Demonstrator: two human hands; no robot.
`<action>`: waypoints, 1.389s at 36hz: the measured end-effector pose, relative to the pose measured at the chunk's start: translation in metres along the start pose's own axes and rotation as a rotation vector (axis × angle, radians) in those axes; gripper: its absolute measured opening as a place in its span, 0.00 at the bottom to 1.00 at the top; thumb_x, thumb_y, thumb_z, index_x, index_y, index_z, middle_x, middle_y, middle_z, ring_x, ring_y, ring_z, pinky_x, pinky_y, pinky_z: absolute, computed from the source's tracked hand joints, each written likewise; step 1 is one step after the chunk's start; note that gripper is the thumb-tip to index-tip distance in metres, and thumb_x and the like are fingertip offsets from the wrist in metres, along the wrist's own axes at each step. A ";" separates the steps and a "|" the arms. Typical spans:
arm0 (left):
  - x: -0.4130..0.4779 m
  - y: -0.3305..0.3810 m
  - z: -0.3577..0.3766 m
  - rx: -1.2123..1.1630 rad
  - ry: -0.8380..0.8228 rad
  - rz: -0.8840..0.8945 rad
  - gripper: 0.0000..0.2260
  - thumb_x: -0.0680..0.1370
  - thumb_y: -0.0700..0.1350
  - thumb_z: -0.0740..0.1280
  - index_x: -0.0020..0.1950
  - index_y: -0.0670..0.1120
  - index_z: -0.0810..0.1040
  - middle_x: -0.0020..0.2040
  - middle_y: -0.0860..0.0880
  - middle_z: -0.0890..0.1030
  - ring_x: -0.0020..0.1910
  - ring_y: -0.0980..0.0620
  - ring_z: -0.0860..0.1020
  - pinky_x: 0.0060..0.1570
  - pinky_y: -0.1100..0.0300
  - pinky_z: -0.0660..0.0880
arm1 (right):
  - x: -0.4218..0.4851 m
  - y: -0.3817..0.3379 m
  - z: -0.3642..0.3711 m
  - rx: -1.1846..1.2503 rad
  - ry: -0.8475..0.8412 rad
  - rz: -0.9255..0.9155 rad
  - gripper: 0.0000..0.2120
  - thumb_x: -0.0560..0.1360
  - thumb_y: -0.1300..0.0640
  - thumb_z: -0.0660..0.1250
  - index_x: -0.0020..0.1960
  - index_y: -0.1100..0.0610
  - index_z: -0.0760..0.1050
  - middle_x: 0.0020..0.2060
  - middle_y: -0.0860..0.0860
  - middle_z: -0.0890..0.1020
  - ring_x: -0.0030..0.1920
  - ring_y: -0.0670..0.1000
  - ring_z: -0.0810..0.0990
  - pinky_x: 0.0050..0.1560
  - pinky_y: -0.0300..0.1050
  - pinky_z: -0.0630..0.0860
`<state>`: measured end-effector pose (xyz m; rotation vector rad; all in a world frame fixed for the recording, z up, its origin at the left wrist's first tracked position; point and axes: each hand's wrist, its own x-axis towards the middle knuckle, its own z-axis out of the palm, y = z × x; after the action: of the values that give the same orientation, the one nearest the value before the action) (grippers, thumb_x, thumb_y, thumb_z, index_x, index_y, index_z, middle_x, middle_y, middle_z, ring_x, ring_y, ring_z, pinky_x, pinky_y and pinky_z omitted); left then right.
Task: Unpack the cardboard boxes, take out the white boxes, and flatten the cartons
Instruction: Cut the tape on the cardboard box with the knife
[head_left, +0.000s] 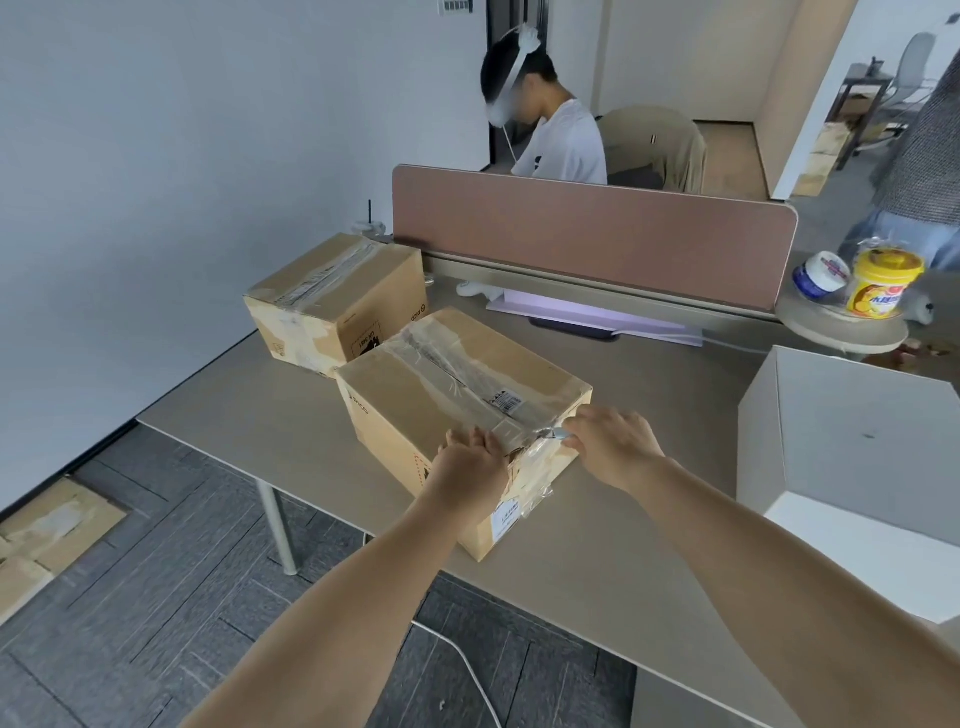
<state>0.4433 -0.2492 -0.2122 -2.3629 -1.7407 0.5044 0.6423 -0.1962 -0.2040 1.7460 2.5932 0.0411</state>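
Near carton (457, 410): brown cardboard, closed, top seam taped, set askew at front edge of table (249, 415). Clear tape (545, 434) lifted off its near top edge. Far carton (332, 301): same kind, sealed, upright, just behind, corners nearly touching.

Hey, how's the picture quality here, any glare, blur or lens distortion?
Head view: soft, even light, only faint shadows; tape on the near carton shows a mild sheen; wide-angle stretch lengthens the forearms and leans the far wall; left hand and right hand look sharp.
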 end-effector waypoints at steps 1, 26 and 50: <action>0.000 0.000 0.000 -0.002 0.001 -0.001 0.23 0.83 0.36 0.52 0.75 0.31 0.48 0.74 0.28 0.55 0.68 0.21 0.59 0.60 0.37 0.72 | 0.000 0.000 0.000 -0.012 0.002 0.004 0.15 0.82 0.48 0.55 0.60 0.52 0.76 0.54 0.48 0.77 0.57 0.53 0.76 0.52 0.45 0.71; 0.020 0.023 -0.018 -0.154 -0.093 -0.070 0.26 0.81 0.35 0.57 0.76 0.31 0.51 0.73 0.27 0.55 0.67 0.20 0.60 0.61 0.35 0.69 | 0.000 0.010 -0.018 0.604 0.034 0.379 0.19 0.82 0.48 0.56 0.41 0.59 0.74 0.33 0.52 0.76 0.38 0.56 0.75 0.38 0.47 0.70; 0.086 -0.215 0.054 -0.196 0.011 0.145 0.34 0.79 0.66 0.39 0.78 0.47 0.36 0.77 0.50 0.34 0.76 0.50 0.33 0.75 0.47 0.38 | 0.124 -0.142 -0.012 0.423 -0.028 0.438 0.19 0.84 0.48 0.47 0.73 0.36 0.57 0.61 0.50 0.78 0.43 0.51 0.79 0.35 0.43 0.71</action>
<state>0.2544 -0.1052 -0.2069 -2.6344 -1.6928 0.3533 0.4643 -0.1348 -0.1960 2.3972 2.2623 -0.5579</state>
